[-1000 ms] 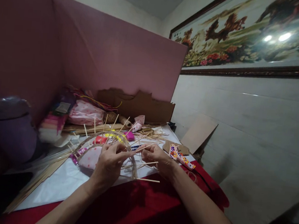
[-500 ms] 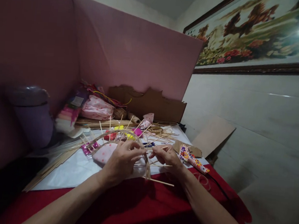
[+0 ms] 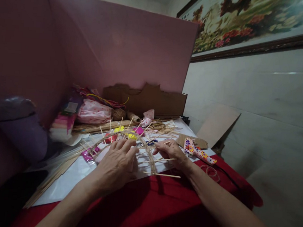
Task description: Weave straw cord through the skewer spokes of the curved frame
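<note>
Paper; cane frame under left hand

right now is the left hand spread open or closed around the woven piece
Spread open: the left hand lies palm down, fingers stretched out over the woven stick arc, not curled around it.

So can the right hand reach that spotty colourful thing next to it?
Probably yes. The spotty colourful thing lies just beside the right hand, on its outer side, with nothing between them. The hand seems to be pinching a thin stick, though, so it might have to let go of that first.
</note>
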`<state>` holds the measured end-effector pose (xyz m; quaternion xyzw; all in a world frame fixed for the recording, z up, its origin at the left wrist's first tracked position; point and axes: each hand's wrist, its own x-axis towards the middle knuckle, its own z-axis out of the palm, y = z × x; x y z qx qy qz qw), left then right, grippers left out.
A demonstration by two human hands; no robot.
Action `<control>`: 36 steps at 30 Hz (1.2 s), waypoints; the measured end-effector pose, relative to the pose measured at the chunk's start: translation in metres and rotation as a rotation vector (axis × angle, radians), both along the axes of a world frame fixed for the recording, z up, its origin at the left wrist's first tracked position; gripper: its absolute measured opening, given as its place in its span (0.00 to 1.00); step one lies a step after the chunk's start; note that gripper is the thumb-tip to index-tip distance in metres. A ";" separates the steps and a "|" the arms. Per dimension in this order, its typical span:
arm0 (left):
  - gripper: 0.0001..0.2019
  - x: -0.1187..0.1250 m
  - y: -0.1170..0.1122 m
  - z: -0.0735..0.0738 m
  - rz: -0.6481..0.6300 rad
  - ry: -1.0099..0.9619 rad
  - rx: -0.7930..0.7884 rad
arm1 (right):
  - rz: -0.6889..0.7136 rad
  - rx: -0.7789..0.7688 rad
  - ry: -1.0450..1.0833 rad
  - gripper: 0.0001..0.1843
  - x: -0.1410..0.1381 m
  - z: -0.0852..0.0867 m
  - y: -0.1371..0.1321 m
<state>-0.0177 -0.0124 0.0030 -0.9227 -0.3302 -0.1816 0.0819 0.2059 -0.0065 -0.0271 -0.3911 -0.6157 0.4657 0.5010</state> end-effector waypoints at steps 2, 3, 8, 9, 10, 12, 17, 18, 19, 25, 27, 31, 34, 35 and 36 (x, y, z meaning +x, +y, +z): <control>0.26 0.001 0.002 -0.002 -0.034 -0.026 0.023 | -0.010 -0.005 0.026 0.22 0.001 0.001 0.002; 0.26 0.001 0.004 -0.004 -0.051 -0.045 0.030 | -0.011 -0.009 0.039 0.21 0.002 0.001 0.002; 0.22 0.002 0.014 -0.019 -0.105 -0.113 0.115 | 0.034 -0.049 0.116 0.21 0.004 0.000 0.005; 0.17 0.003 0.015 -0.021 -0.105 -0.139 0.143 | 0.040 -0.049 0.125 0.21 0.004 -0.001 0.005; 0.13 0.004 0.016 -0.023 -0.106 -0.168 0.164 | 0.046 -0.048 0.131 0.21 0.004 -0.001 0.005; 0.10 0.006 0.018 -0.025 -0.109 -0.231 0.191 | 0.064 -0.045 0.127 0.21 0.003 0.000 0.003; 0.07 0.008 0.018 -0.022 -0.116 -0.289 0.217 | 0.080 -0.018 0.105 0.21 0.003 0.001 -0.001; 0.07 0.007 0.018 -0.022 -0.116 -0.279 0.215 | 0.082 -0.014 0.104 0.21 0.003 0.001 -0.001; 0.07 0.007 0.018 -0.022 -0.117 -0.267 0.210 | 0.084 -0.013 0.103 0.21 0.003 0.001 -0.001; 0.08 0.007 0.016 -0.022 -0.127 -0.232 0.209 | 0.085 -0.005 0.096 0.20 0.003 0.001 -0.001; 0.08 0.009 0.013 -0.021 -0.124 -0.237 0.210 | 0.074 0.007 0.083 0.21 0.003 0.002 -0.002; 0.11 0.013 0.007 -0.020 -0.114 -0.230 0.179 | 0.066 0.015 0.074 0.20 0.002 0.003 -0.003; 0.11 0.016 0.005 -0.021 -0.102 -0.232 0.162 | 0.086 0.013 0.075 0.19 0.001 0.002 -0.003; 0.11 0.017 0.004 -0.022 -0.096 -0.236 0.159 | 0.084 0.015 0.071 0.19 0.001 0.002 -0.003; 0.11 0.018 0.004 -0.023 -0.091 -0.243 0.159 | 0.078 0.018 0.063 0.19 0.001 0.002 -0.003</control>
